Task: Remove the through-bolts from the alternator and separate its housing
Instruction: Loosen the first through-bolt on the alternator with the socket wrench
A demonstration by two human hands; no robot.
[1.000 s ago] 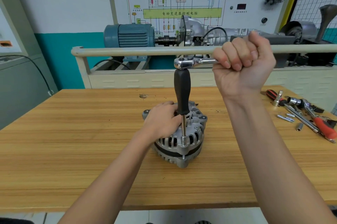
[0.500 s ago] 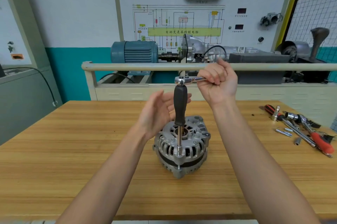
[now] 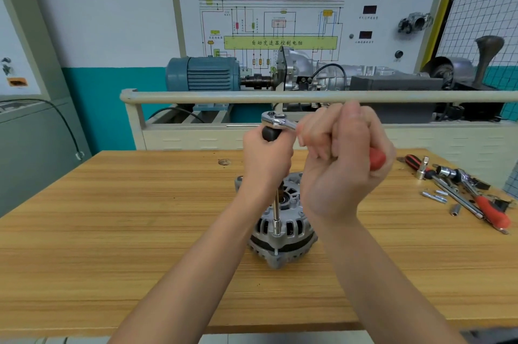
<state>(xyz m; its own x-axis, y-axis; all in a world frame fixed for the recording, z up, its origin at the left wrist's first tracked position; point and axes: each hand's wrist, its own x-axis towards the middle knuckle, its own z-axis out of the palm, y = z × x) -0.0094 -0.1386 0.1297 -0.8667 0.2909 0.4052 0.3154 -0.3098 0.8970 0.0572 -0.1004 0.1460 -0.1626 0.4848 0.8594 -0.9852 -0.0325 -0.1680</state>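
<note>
The silver alternator [image 3: 283,234] stands on the wooden table [image 3: 112,231], partly hidden by my arms. An upright extension bar with a black grip [image 3: 270,133] rises from a socket [image 3: 277,227] seated on a through-bolt at the housing's near edge. A chrome ratchet head [image 3: 277,119] sits on top of the bar. My left hand [image 3: 266,158] is wrapped around the black grip. My right hand [image 3: 342,158] is closed on the ratchet's red handle [image 3: 377,158], which points toward me and to the right.
Loose tools lie at the table's right side: a second red-handled ratchet [image 3: 487,206], sockets, a screwdriver [image 3: 412,161] and small bolts [image 3: 434,196]. Behind the table runs a beige rail [image 3: 224,97] with a blue motor [image 3: 201,74] and gearbox trainer.
My left hand left the alternator's top, opened, and has now gripped the black extension grip. My right hand swung the ratchet handle from pointing right to pointing toward me.
</note>
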